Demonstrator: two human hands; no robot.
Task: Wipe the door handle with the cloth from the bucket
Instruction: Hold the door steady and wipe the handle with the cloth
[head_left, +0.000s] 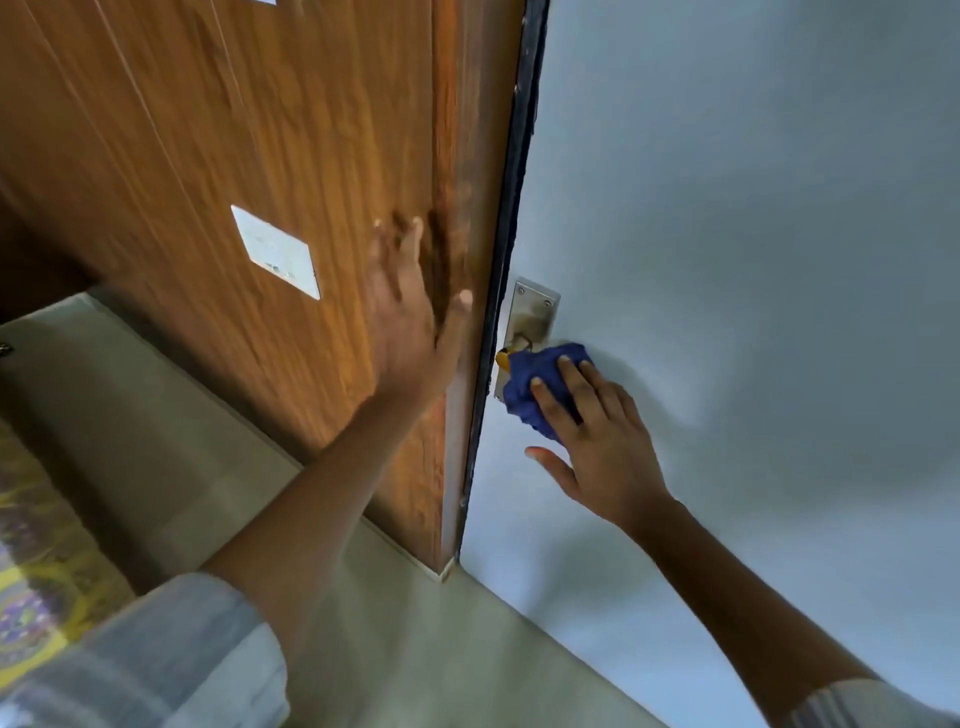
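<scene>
Now my right hand (592, 431) reaches up from five o'clock, the forearm bare and a pale grey sleeve (852, 706) only just showing at the frame's corner. Its fingers are laid flat over a bunched blue cloth (530, 387), pressing it against the door handle (511, 351), while the thumb sticks out to nine o'clock, clear of the cloth. So that hand is gripping the cloth rather than hanging loose. Most of the handle is hidden beneath the fabric; only a short stub with a yellowish tip shows at the cloth's ten o'clock side.

My left hand (410, 322) is spread wide, holding nothing, its palm flat on the wooden door (218, 145), fingers pointing to twelve o'clock. Its arm comes up from seven o'clock out of a rolled light grey cuff (171, 654).

Behind the handle sits a brushed-metal backplate (535, 306), rectangular, with two screws at its top corners. It is fixed to a smooth pale grey-blue surface (753, 260) filling the right half of the view. A dark strip (511, 223) runs between that surface and the wood. The wood is warm brown with strong streaky grain and carries a small white rectangular sticker (275, 252) at the left hand's nine o'clock. The floor (171, 415) below is plain beige, and a patterned yellow and purple mat (31, 571) lies at eight o'clock, blurred.
</scene>
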